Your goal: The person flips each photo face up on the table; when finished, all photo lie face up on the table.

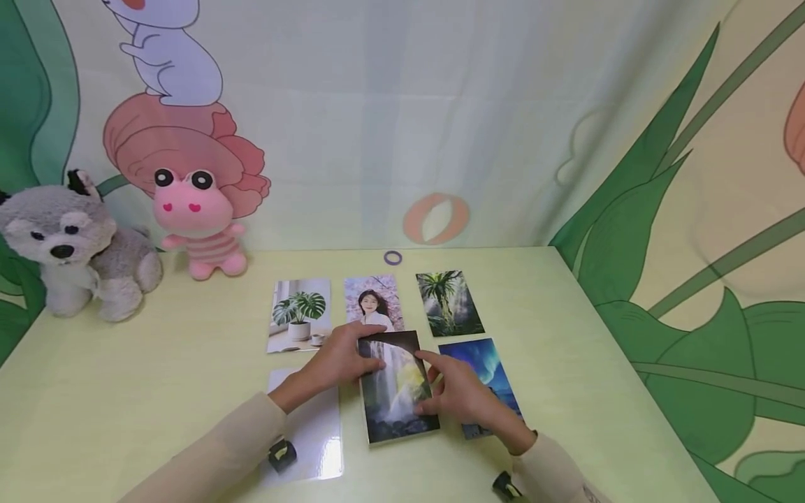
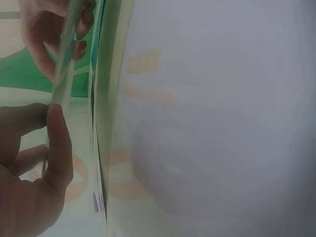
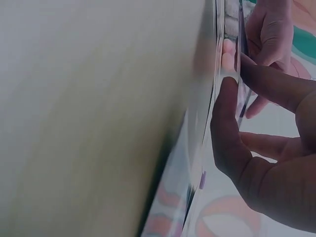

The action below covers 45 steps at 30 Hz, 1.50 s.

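Both hands hold a waterfall photo card (image 1: pixel 391 412) over the table, low in the middle of the head view. It has a visible thickness at its lower edge; whether it is one card or a stack I cannot tell. My left hand (image 1: pixel 342 356) grips its left edge, thumb on the face. On the opposite edge, my right hand (image 1: pixel 459 391) pinches it with thumb and fingers. Seen edge-on in the left wrist view, the card (image 2: pixel 65 74) runs between both hands. In the right wrist view, the right hand (image 3: pixel 271 163) is nearest and the left hand (image 3: pixel 272 37) lies beyond.
Around lie a potted-plant photo (image 1: pixel 300 297), a portrait photo (image 1: pixel 361 288), a palm photo (image 1: pixel 453 304), an aurora photo (image 1: pixel 493 356) and a glossy white sheet (image 1: pixel 308 447). A purple ring (image 1: pixel 386 258) and two plush toys, a grey dog (image 1: pixel 126 258) and a pink one (image 1: pixel 195 209), stand behind.
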Each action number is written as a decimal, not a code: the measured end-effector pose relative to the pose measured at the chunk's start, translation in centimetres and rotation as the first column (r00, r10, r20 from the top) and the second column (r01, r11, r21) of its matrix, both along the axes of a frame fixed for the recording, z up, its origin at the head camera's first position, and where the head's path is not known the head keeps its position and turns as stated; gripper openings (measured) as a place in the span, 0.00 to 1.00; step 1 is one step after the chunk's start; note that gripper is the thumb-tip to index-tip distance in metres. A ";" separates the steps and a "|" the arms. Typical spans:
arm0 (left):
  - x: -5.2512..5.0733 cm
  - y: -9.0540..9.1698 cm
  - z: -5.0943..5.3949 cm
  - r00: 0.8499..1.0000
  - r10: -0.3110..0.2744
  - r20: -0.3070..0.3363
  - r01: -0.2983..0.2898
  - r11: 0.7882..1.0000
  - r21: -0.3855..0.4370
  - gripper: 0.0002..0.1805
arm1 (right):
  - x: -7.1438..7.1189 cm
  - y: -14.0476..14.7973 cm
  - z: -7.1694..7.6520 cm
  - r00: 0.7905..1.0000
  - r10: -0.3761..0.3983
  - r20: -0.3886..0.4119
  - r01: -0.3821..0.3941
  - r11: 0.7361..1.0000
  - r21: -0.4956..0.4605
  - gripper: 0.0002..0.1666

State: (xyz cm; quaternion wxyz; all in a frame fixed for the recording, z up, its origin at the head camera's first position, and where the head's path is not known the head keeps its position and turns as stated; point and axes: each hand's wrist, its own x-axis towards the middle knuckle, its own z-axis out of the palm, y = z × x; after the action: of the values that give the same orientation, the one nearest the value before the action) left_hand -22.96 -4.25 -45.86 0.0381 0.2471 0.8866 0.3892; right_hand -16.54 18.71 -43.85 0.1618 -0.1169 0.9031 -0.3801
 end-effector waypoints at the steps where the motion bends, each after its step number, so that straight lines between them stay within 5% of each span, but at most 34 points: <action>1: 0.0 0.0 0.0 1.000 -0.002 0.003 0.002 1.000 -0.019 0.31 | 0.0 -0.1 0.0 1.000 0.004 -0.001 -0.004 1.000 0.002 0.52; 17: 0.8 0.5 0.2 1.000 -0.023 -0.003 0.022 0.981 -0.194 0.31 | 0.2 -0.7 0.2 0.995 0.102 0.003 -0.101 0.985 0.139 0.49; 33: 1.1 1.1 0.3 1.000 -0.007 0.016 0.012 0.944 -0.331 0.26 | 0.6 -1.6 0.1 0.990 0.117 -0.075 -0.088 0.943 0.321 0.46; 38: 1.2 1.1 0.5 1.000 -0.002 0.000 0.002 0.940 -0.342 0.26 | 0.6 -1.6 0.3 0.990 0.123 -0.072 -0.093 0.938 0.335 0.44; 45: 1.5 -0.3 1.3 0.999 0.006 -0.039 -0.017 0.961 -0.277 0.25 | -0.3 -1.4 1.5 0.989 0.100 -0.112 -0.061 0.949 0.309 0.38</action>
State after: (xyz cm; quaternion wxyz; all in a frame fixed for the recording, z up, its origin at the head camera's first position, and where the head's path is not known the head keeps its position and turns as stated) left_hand -21.47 -4.52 -44.59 0.0534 0.2416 0.9343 0.2567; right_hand -16.88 17.33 -42.39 0.1361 -0.1513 0.9537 -0.2213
